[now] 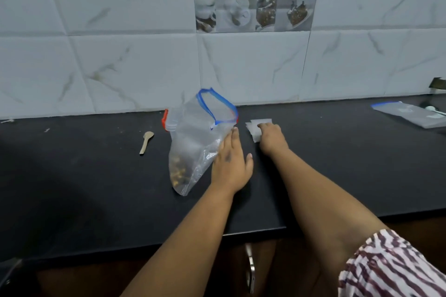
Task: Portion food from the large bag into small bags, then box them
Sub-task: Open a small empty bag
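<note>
While the left hand (230, 164) lies flat, fingers straight, against the side of the large bag (198, 142), the bag stands propped with its blue-zipped mouth gaping upward, likely so the food (178, 173) pooled in its lower corner stays put. Just beside it, the right hand (271, 136) curls its fingers onto the small bags (253, 128) stacked on the black table (96, 188), seemingly picking one off. A wooden spoon (146, 142) waits left of the bag, near a red-lidded box (169, 120) behind it.

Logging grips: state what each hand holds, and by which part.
Left hand lies flat against the large bag's side, gripping nothing. Right hand pinches the small bags at their near edge.
</note>
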